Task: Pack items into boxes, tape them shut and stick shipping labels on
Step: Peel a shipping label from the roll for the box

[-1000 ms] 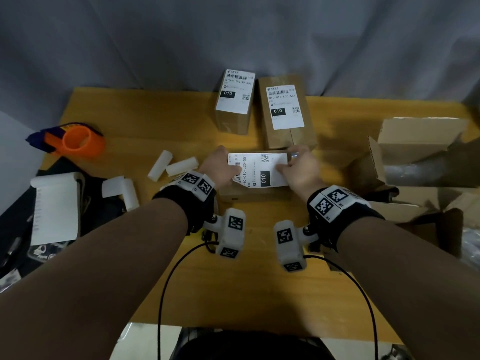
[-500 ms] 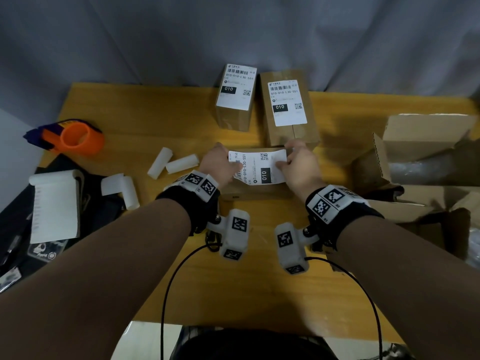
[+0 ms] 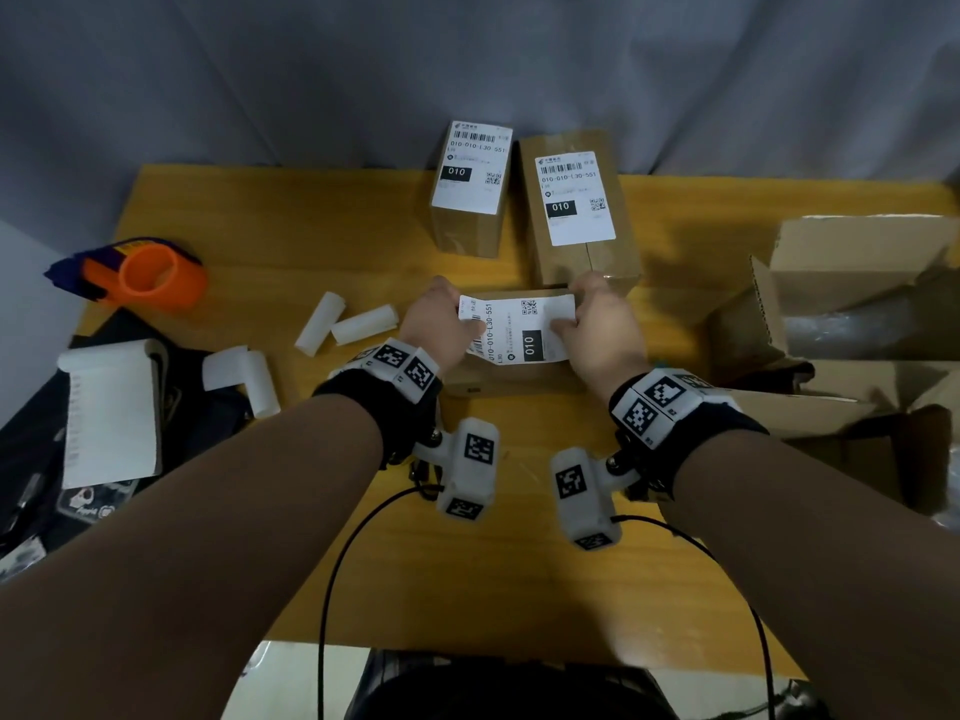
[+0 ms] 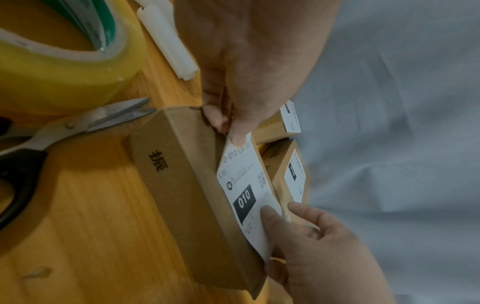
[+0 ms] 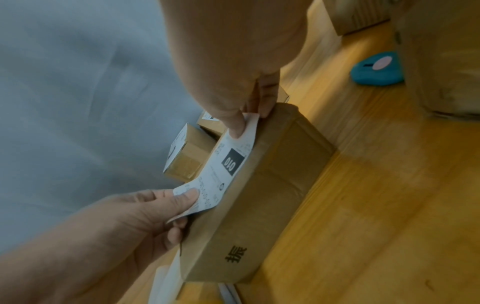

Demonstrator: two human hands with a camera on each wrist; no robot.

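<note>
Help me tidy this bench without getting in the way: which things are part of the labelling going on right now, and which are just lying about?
In use:
- label, pinched at its ends by the left hand and right hand
- box under it

Lying about:
- two labelled boxes
- tape roll
- scissors
- orange dispenser
- backing scraps
- open carton

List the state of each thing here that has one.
Shipping label: pinched at both ends, not yet flat.
Near box: closed, lying flat.
Two far boxes: closed, labelled.
Large carton: open.
Scissors: blades slightly apart.
Left hand, right hand: pinching label.
</note>
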